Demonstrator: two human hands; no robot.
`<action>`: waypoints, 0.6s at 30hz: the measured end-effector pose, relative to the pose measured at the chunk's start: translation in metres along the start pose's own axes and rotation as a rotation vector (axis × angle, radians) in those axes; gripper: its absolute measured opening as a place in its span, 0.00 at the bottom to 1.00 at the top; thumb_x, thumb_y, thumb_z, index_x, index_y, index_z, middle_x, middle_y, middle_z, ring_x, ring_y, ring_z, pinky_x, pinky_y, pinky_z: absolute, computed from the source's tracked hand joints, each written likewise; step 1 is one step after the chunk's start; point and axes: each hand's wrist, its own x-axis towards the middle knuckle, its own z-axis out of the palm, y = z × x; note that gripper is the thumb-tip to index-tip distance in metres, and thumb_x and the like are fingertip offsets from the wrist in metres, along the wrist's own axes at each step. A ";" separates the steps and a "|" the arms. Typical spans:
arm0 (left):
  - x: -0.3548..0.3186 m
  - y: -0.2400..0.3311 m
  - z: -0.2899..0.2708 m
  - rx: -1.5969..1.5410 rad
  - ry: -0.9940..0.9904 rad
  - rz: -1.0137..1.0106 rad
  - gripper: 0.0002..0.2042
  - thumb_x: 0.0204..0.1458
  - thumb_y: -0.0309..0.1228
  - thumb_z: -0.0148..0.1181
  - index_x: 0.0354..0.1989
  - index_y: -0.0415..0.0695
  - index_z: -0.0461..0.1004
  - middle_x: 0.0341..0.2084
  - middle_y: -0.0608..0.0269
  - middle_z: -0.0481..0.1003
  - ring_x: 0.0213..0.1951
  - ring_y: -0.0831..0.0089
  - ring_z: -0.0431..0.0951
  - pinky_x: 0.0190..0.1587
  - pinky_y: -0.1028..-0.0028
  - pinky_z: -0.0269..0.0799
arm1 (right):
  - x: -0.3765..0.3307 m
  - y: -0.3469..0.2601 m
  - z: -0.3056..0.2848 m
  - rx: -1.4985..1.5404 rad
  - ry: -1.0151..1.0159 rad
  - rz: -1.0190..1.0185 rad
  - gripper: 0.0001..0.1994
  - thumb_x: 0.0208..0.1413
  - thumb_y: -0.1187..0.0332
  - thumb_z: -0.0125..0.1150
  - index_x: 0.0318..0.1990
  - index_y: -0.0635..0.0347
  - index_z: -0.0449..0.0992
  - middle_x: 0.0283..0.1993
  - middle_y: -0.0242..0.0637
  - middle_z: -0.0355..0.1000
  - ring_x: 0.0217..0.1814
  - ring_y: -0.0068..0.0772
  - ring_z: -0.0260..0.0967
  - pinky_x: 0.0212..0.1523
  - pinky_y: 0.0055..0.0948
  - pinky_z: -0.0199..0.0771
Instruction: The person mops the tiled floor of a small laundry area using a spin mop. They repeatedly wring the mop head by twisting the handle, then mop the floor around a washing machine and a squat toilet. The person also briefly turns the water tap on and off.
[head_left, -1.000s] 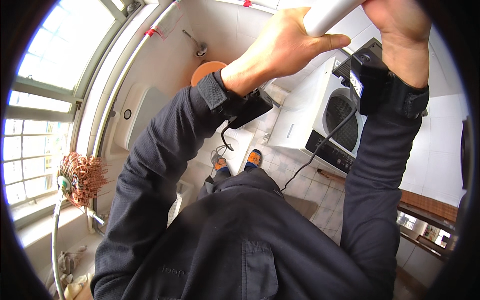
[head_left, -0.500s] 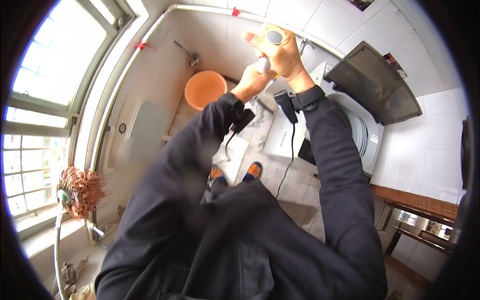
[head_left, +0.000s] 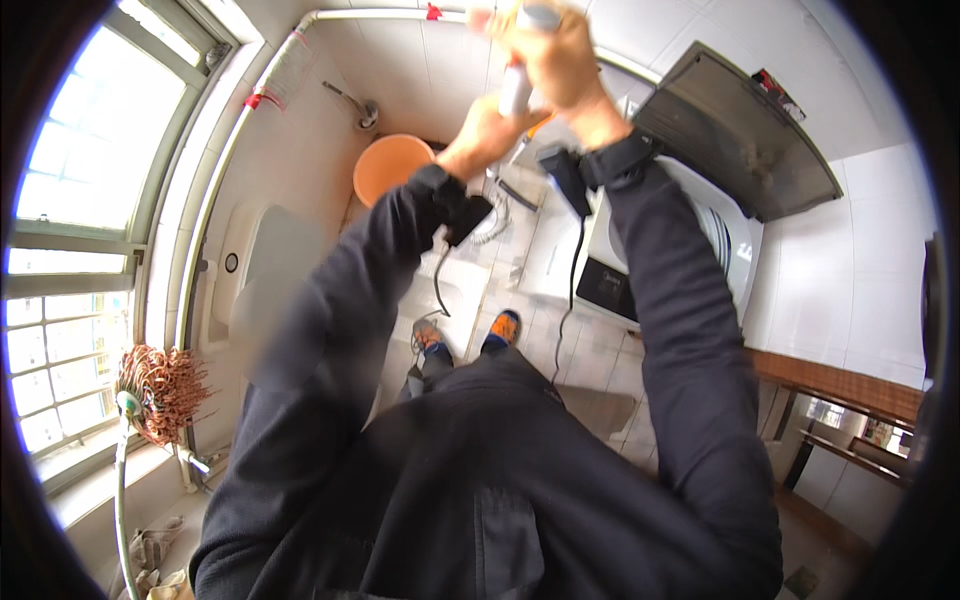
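Note:
Both my hands are raised at arm's length at the top of the view, around a white cylindrical object [head_left: 515,92] with a grey end. My right hand [head_left: 558,62] wraps its upper part. My left hand [head_left: 482,138] holds it from below. The object stands roughly upright and is blurred, so I cannot tell what kind of thing it is. Black boxes with cables are strapped at both wrists. Below the hands lie an orange basin [head_left: 388,165] and a white washing machine [head_left: 705,235] with its grey lid [head_left: 735,130] raised.
A small tiled bathroom. A white toilet [head_left: 255,275] stands at the left wall, under a window [head_left: 70,220]. A mop head [head_left: 160,392] hangs by the sill. A shower fitting [head_left: 355,102] is on the far wall. My orange shoes [head_left: 502,326] stand on the tiles.
My hands came together on the white object and stretched farther from my head. The washing machine and its raised lid are now uncovered at the right.

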 end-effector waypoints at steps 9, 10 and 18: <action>-0.007 0.112 -0.006 0.074 -0.015 0.483 0.21 0.51 0.46 0.69 0.32 0.35 0.76 0.21 0.57 0.76 0.25 0.71 0.73 0.34 0.68 0.72 | 0.025 -0.121 -0.024 -0.019 -0.045 -0.376 0.19 0.58 0.65 0.64 0.17 0.53 0.65 0.15 0.27 0.63 0.16 0.19 0.58 0.21 0.21 0.59; -0.008 0.108 -0.005 0.092 0.000 0.474 0.19 0.52 0.44 0.70 0.28 0.38 0.75 0.19 0.65 0.72 0.23 0.77 0.69 0.29 0.72 0.68 | 0.023 -0.118 -0.027 -0.080 -0.058 -0.415 0.17 0.57 0.67 0.63 0.18 0.54 0.65 0.16 0.28 0.64 0.16 0.20 0.59 0.22 0.21 0.61; -0.004 0.004 -0.002 -0.100 -0.015 0.208 0.17 0.54 0.38 0.67 0.45 0.38 0.76 0.36 0.61 0.79 0.38 0.75 0.76 0.42 0.69 0.73 | -0.012 -0.002 0.007 -0.147 0.015 -0.025 0.16 0.52 0.66 0.71 0.18 0.56 0.71 0.15 0.25 0.68 0.16 0.17 0.62 0.19 0.22 0.60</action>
